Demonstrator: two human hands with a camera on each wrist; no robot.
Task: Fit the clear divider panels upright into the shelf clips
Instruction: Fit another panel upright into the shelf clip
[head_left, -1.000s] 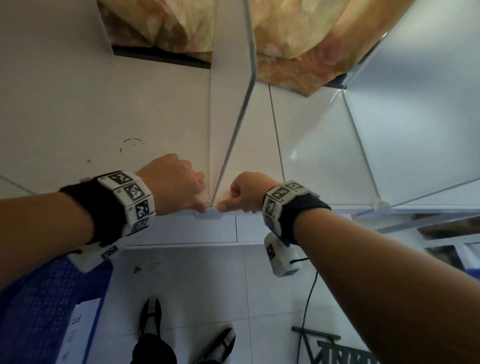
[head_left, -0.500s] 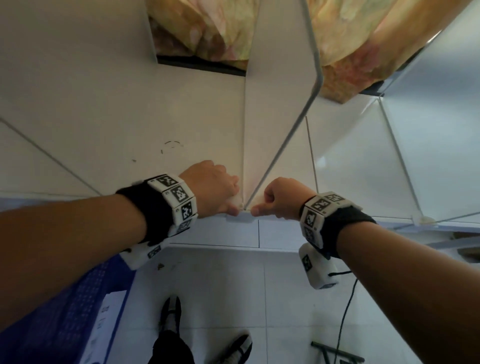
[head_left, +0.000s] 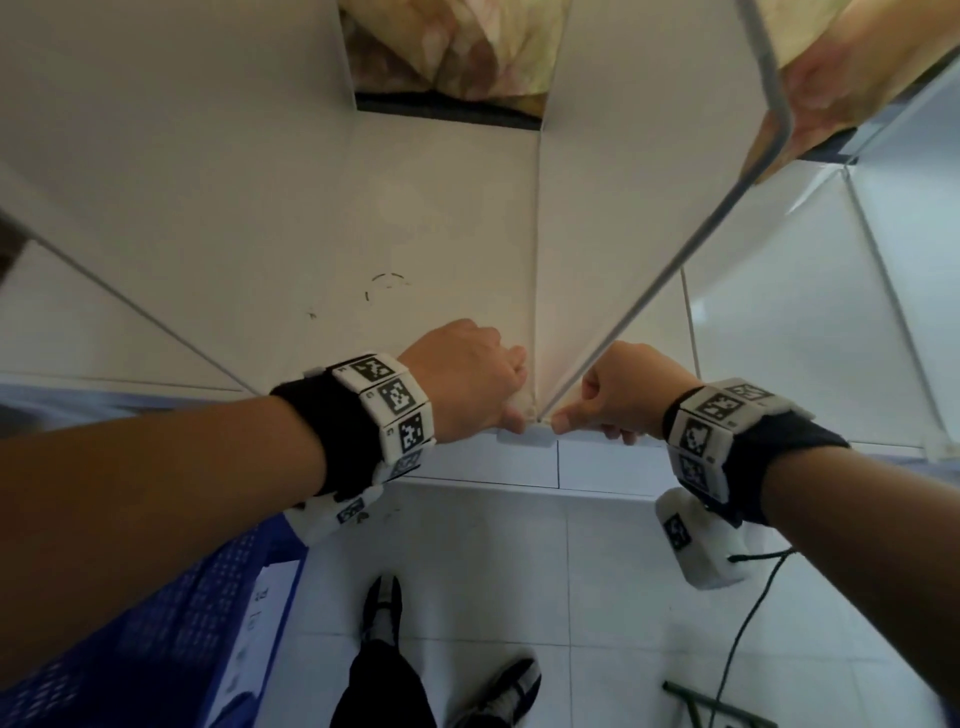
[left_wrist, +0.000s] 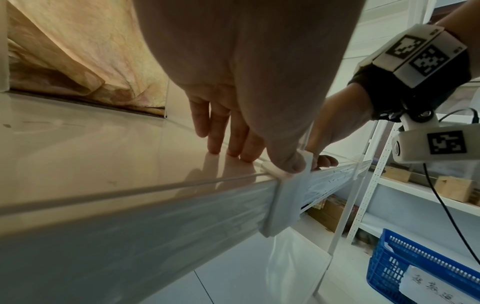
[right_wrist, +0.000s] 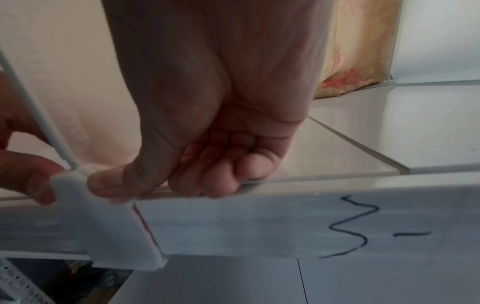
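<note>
A clear divider panel (head_left: 649, 291) stands upright on the white shelf (head_left: 260, 208), its front foot in a white clip (head_left: 527, 436) on the shelf lip. My left hand (head_left: 467, 384) is just left of the panel. Its thumb presses the clip (left_wrist: 285, 164) while its straight fingers (left_wrist: 226, 142) touch the shelf top. My right hand (head_left: 623, 395) is just right of the panel, fingers (right_wrist: 223, 170) curled into the palm and holding nothing. Its thumb presses against the clip (right_wrist: 70, 185). The panel's edge (right_wrist: 39, 115) rises between the two thumbs.
Another clear divider (head_left: 883, 286) stands to the right with its own clip (head_left: 940, 447). A third divider edge (head_left: 130, 312) runs at the left. Patterned fabric (head_left: 457, 47) lies behind the shelf. A blue basket (head_left: 130, 623) and a cable (head_left: 743, 623) are below.
Both hands have stayed at the clip on either side of the panel's foot. The head view has shifted, so hands and panel sit further right and larger in the picture.
</note>
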